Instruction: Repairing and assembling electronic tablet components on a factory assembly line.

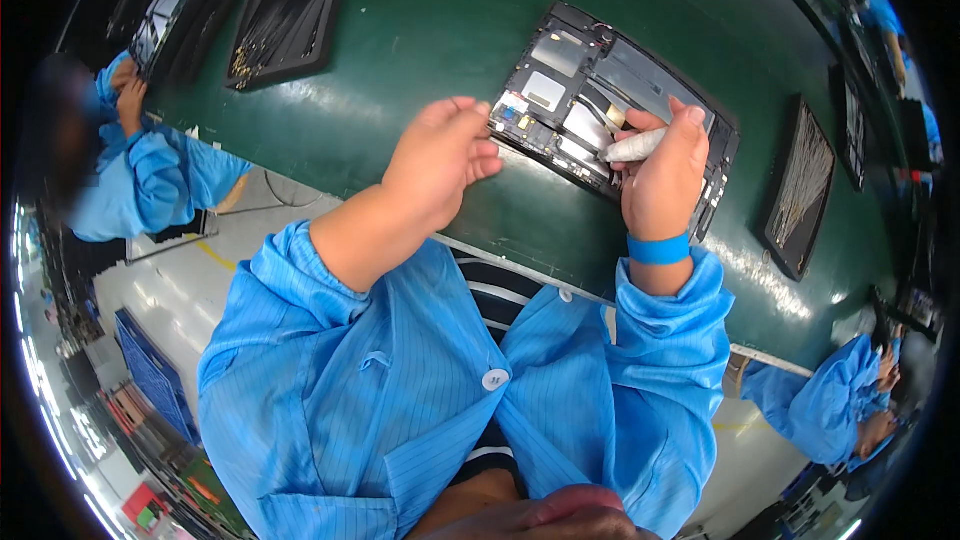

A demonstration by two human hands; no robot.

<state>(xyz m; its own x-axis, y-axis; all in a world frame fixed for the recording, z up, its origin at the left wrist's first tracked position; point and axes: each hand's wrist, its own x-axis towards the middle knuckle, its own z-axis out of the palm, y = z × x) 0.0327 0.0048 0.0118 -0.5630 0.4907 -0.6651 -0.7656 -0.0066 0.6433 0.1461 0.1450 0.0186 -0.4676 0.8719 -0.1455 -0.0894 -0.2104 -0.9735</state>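
An opened, flat black electronic device [650, 75], probably a laptop or tablet base, lies at an angle on the green table. Its circuit board, silver plates and dark cables are exposed. At its left corner, my left hand [437, 155] has thumb and forefinger pinched together; whatever they hold is too small or hidden to name. Over the device's near half, my right hand [668, 175] is closed, a blue band on its wrist. From it a white tapered piece [633, 147] points down at the board; I cannot tell whether it is a wrapped finger or a tool.
On the green table [430, 30], a black tray [325, 35] of thin dark cables stands at far left. Another black tray [776, 230] with thin pale cables is at right. Co-workers in blue sit at left [150, 185] and right [815, 400]. The table's near edge runs before me.
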